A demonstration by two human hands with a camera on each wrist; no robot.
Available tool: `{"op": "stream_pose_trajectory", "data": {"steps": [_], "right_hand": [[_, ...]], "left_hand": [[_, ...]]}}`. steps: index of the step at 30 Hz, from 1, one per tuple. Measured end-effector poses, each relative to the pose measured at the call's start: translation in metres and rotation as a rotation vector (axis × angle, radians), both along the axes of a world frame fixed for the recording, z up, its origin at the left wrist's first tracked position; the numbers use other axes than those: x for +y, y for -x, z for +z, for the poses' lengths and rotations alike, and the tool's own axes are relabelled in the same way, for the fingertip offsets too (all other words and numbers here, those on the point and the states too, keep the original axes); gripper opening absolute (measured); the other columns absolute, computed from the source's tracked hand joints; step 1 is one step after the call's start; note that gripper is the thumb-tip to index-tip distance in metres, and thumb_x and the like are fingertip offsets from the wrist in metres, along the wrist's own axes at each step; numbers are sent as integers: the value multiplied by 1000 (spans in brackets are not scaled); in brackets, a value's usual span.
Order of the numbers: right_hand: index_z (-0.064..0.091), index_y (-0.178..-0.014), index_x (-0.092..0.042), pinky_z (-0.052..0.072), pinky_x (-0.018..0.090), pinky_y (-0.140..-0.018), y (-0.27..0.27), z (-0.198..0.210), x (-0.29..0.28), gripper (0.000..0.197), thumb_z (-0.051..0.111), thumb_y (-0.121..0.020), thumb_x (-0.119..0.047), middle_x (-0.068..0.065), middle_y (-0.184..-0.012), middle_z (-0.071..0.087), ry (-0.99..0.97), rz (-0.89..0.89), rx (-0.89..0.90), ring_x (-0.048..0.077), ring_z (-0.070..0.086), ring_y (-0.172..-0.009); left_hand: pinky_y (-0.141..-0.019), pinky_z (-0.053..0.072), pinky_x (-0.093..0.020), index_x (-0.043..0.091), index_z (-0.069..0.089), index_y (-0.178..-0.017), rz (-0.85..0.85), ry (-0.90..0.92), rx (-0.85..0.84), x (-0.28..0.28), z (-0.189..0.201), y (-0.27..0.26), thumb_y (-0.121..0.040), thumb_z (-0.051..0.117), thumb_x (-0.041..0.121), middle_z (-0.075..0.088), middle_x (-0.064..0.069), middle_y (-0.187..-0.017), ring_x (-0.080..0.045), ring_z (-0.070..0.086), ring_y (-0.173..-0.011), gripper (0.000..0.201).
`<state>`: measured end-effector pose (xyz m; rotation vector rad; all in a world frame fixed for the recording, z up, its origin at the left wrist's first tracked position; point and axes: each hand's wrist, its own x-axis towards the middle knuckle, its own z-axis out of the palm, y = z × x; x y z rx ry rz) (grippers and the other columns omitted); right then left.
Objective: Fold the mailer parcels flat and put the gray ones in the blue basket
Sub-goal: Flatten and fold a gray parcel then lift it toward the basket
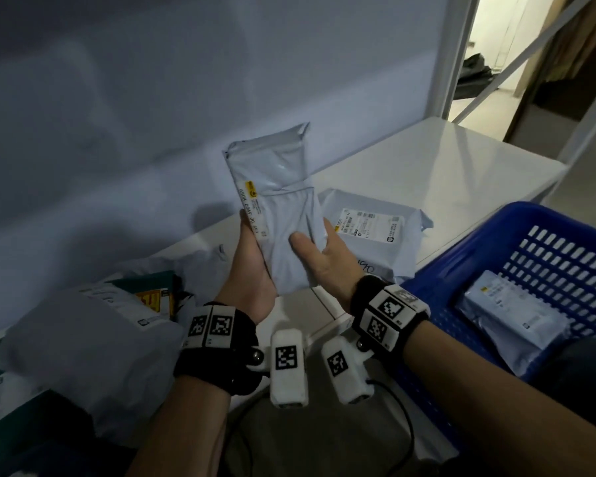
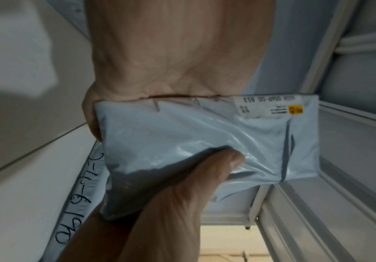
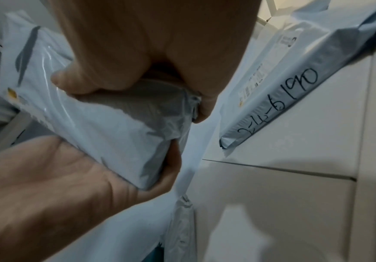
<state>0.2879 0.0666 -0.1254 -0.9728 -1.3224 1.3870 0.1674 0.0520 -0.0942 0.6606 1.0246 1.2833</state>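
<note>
Head view: gray mailer parcel [image 1: 283, 215] upright above the white table [image 1: 427, 166], cradled in left hand [image 1: 252, 270], pinched by right hand [image 1: 324, 256], blue basket [image 1: 496, 242] right of that hand; left wrist view: right thumb [image 2: 225, 159] pressing its front; right wrist view: fingers [image 3: 202, 106] curled behind it.

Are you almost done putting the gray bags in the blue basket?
Not yet. One gray parcel already lies in the blue basket. The left hand and right hand hold another gray mailer. A labelled parcel and a pile wait on the table.
</note>
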Motion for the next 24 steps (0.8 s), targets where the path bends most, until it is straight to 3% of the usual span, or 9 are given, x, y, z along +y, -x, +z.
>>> {"op": "stream_pose_trajectory", "data": {"steps": [3,5,8,10,12,15,19,24], "right_hand": [[52,-132,-14,53,44,-96,0,3,0,51,60,-91,-44,5,-121,68,73,-65,117,18,67,-107],[55,-129,-11,57,35,-88,0,8,-1,38,50,-100,-35,7,-116,69,133,-114,189,13,70,-96],[54,-132,-11,60,29,-78,-1,8,0,44,41,-102,-40,8,-119,69,208,-106,248,16,70,-98],[53,-133,-14,59,28,-73,0,4,1,49,39,-101,-48,7,-120,69,255,-78,222,20,70,-102],[53,-133,-11,60,34,-79,1,-1,5,55,39,-100,-52,10,-118,69,325,-43,246,24,70,-101],[54,-132,-10,56,48,-88,1,-9,11,62,39,-97,-59,13,-117,69,427,-12,311,30,70,-102],[52,-136,-18,47,53,-101,7,-18,13,68,60,-85,-62,6,-124,67,501,78,330,28,65,-113],[40,-140,-16,56,50,-88,-10,-14,28,72,79,-80,-28,12,-124,66,424,-91,454,30,68,-106]], "left_hand": [[-109,42,-46,24,52,-141,-82,-72,185,-1,5,-6,-86,42,78,64,-6,-132,-24,61,-123,77],[-108,43,-49,32,49,-139,-109,-125,302,0,0,-8,-77,59,77,63,-2,-134,-22,60,-123,77],[-102,49,-49,35,51,-134,-70,-228,459,-3,-7,-6,-87,72,36,65,0,-128,-20,65,-117,51],[-102,49,-50,31,50,-137,-99,-249,424,-5,-13,0,-90,69,14,65,-2,-130,-23,64,-118,53],[-100,50,-49,29,49,-139,-148,-232,355,-8,-16,8,-91,65,8,65,-3,-130,-24,64,-118,55],[-85,54,-36,31,53,-136,-139,-176,337,-10,-21,15,-92,64,9,69,3,-123,-17,68,-110,50],[-82,55,-36,20,57,-130,29,-111,311,-11,-31,27,-87,70,9,73,-3,-113,-21,71,-103,46],[-85,56,-37,19,64,-123,-19,-67,375,-10,-34,49,-83,71,14,73,-1,-111,-20,70,-104,41]]}}
